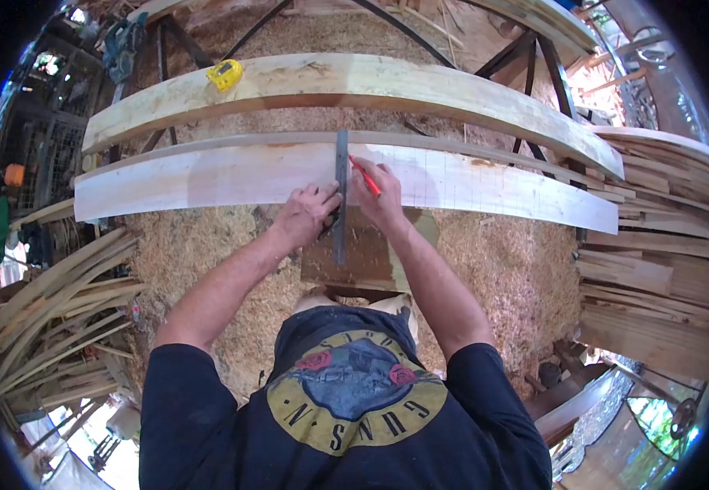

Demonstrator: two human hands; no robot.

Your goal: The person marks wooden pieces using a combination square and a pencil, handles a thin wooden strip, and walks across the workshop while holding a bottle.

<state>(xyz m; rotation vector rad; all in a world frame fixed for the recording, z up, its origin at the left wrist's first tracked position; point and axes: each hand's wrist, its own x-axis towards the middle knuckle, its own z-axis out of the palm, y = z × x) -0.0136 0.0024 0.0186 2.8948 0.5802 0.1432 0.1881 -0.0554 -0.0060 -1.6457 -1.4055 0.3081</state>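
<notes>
A pale wooden board lies across in front of me, with several thin pencil lines on its right half. A grey metal ruler crosses it at the middle, its lower end sticking out past the near edge. My left hand presses and grips the ruler from the left side; a dark part under its fingers is mostly hidden. Closed round a red pencil, my right hand rests on the board just right of the ruler, the pencil's tip close to the ruler's edge.
Behind the board is a thick beam carrying a yellow tape measure. Stacked wood strips stand at left and planks at right. Sawdust covers the floor. A teal power tool sits at the upper left.
</notes>
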